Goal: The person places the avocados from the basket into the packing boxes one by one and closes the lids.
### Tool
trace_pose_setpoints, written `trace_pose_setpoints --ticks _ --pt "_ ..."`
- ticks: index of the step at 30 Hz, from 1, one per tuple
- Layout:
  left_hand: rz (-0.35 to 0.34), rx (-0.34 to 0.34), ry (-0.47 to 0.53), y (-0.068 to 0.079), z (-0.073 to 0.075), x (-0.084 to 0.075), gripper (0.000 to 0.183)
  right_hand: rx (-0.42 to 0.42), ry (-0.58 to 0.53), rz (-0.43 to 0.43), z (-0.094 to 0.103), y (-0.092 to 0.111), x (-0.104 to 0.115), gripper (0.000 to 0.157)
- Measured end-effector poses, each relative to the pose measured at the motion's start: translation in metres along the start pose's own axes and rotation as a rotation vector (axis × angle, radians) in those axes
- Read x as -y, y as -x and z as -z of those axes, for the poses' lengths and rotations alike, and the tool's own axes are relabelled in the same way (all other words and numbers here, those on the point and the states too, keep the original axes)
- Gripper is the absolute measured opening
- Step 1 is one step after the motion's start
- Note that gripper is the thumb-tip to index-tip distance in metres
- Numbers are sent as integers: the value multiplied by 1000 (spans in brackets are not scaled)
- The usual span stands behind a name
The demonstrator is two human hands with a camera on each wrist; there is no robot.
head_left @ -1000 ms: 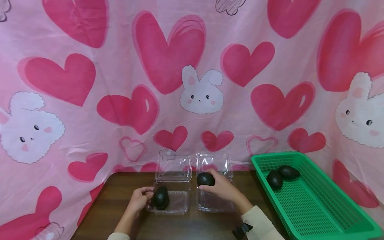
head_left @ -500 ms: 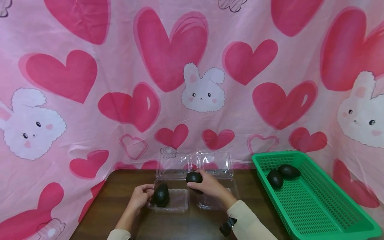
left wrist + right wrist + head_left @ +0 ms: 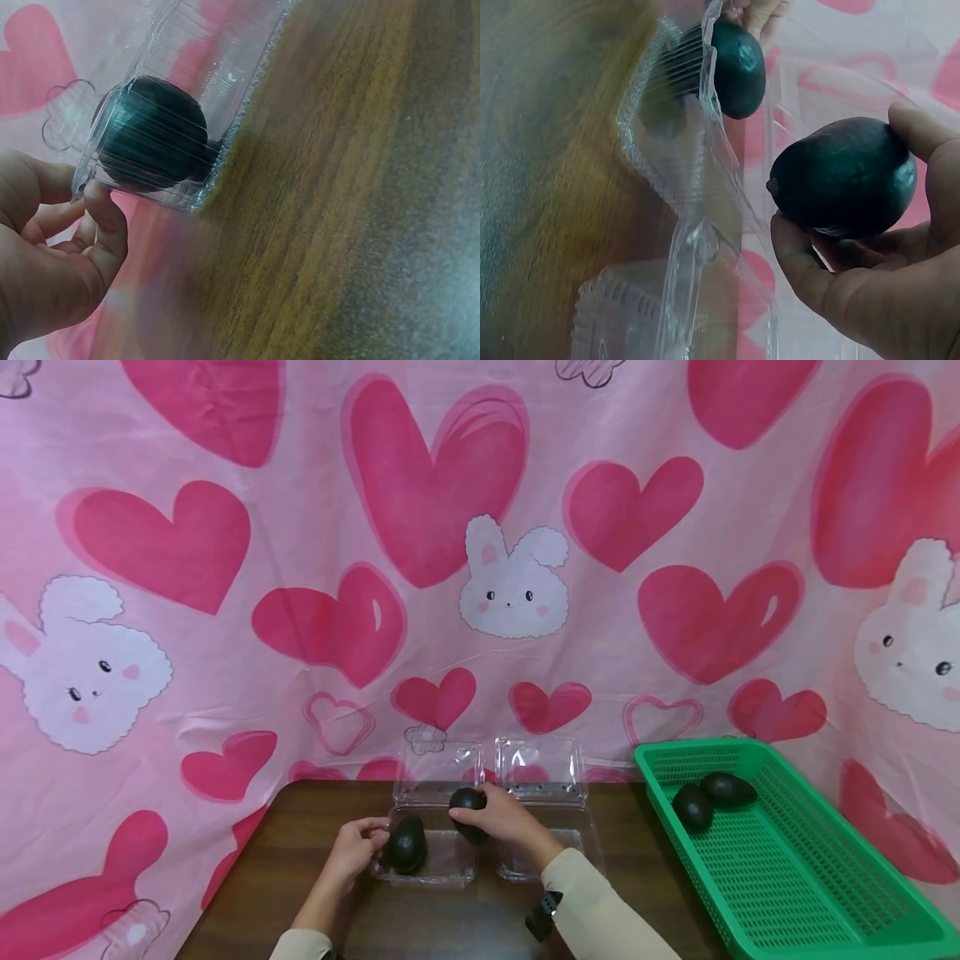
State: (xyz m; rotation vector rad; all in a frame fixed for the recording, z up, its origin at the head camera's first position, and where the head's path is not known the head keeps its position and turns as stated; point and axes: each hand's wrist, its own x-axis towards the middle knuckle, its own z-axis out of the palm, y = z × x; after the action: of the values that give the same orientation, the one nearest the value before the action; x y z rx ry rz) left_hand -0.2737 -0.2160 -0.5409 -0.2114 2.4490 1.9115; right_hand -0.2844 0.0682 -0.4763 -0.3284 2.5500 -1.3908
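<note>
My left hand point(image 3: 356, 850) pinches the left rim of the left clear plastic clamshell box point(image 3: 450, 868); the left wrist view shows thumb and finger on that rim. One dark avocado point(image 3: 407, 844) sits in the left end of this box. Over the box's right part, my right hand point(image 3: 502, 817) grips a second avocado point(image 3: 847, 178) between thumb and fingers, its stem end bare in the right wrist view. That avocado is held above the box, apart from the first one. A second clear clamshell box point(image 3: 517, 864) stands open to the right, partly behind my right forearm.
A green plastic basket point(image 3: 795, 868) stands on the right of the brown wooden table point(image 3: 420, 927), with two avocados point(image 3: 712, 797) at its far end. Both boxes' lids point(image 3: 540, 768) stand raised at the back, before a pink heart-print cloth point(image 3: 600, 652).
My right hand has carried its avocado leftward, from over the right box to over the left box. The left hand keeps its hold on the rim.
</note>
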Motion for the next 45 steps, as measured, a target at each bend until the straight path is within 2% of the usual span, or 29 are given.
trace_pose_setpoints --ticks 7,14,22,32,45 --pt "8 0 -9 -1 0 0 25 11 15 -22 -11 -8 3 68" --pt "2 2 -12 -1 1 -1 25 14 -5 -44 -22 -12 11 61" --pt "-1 1 -14 0 1 -4 24 6 130 -37 -35 -16 19 70" --pt "9 -2 -10 0 1 -6 25 -53 315 45 -50 -24 23 59" --pt "9 -8 -14 1 -1 -3 25 -85 429 50 -67 -24 18 66"
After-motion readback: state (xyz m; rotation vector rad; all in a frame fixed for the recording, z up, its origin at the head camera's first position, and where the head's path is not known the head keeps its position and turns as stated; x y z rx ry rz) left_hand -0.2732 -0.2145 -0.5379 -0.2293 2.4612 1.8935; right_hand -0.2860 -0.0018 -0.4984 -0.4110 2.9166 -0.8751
